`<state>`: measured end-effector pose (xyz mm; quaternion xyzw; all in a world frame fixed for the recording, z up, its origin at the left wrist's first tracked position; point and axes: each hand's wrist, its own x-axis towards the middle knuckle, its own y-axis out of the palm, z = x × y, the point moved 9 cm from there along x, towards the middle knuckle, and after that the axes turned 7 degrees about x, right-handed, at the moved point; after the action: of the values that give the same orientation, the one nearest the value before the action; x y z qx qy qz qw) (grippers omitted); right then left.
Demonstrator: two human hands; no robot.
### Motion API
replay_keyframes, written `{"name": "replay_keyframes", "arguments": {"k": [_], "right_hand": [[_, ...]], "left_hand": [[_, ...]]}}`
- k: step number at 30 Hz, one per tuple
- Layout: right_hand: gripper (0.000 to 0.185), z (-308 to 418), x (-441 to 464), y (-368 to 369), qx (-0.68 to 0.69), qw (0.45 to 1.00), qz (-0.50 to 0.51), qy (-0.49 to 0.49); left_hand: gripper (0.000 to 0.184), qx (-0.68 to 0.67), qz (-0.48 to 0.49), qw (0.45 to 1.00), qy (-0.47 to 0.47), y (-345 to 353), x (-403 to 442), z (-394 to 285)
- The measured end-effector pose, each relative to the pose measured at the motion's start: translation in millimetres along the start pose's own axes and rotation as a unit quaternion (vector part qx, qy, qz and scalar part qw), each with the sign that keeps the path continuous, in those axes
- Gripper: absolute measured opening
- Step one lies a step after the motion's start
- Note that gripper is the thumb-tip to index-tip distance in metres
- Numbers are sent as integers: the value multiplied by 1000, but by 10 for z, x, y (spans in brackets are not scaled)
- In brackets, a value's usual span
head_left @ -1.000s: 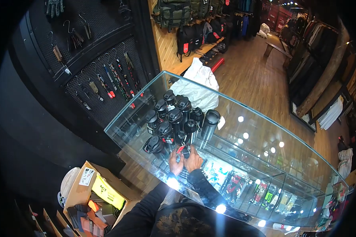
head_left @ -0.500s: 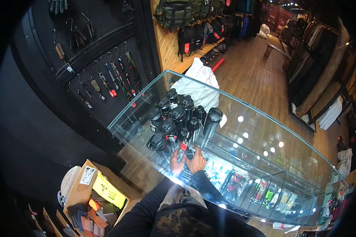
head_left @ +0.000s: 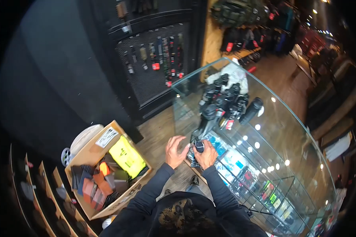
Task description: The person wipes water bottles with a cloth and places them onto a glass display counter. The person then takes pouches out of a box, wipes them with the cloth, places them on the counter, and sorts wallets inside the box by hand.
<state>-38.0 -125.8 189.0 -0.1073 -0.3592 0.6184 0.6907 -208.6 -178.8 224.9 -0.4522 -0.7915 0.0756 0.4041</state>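
Glass counter (head_left: 283,128) carries clustered black bottles (head_left: 210,112). Right hand (head_left: 207,157) grips dark bottle-like item (head_left: 200,146) by near edge; left hand (head_left: 175,152) beside it, fingers spread, empty. Advisable: firm right grip, left palm supporting base, item clear of glass.

Black top (head_left: 205,211) with gold print (head_left: 178,218)

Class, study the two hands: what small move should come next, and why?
Probably bring the left hand in to steady the dark-topped item: the right hand appears to grip it alone, while the left curves open close beside it, seemingly holding nothing.
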Motion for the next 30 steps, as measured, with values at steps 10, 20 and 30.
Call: {"name": "replay_keyframes", "arguments": {"k": [10,20,30], "right_hand": [[38,1396,-627,777,2,989,56,-138],[32,2402,-951,1170,104,970,120,-186],[30,2422,-980,1677,133,954,203,-175]], "left_hand": [[44,75,-97,978,168,-3366,-747,-1927],[7,-6,-415,750,516,-4120,-828,-2533],[8,241,-361,833,344,-3997,-710,-2095]]}}
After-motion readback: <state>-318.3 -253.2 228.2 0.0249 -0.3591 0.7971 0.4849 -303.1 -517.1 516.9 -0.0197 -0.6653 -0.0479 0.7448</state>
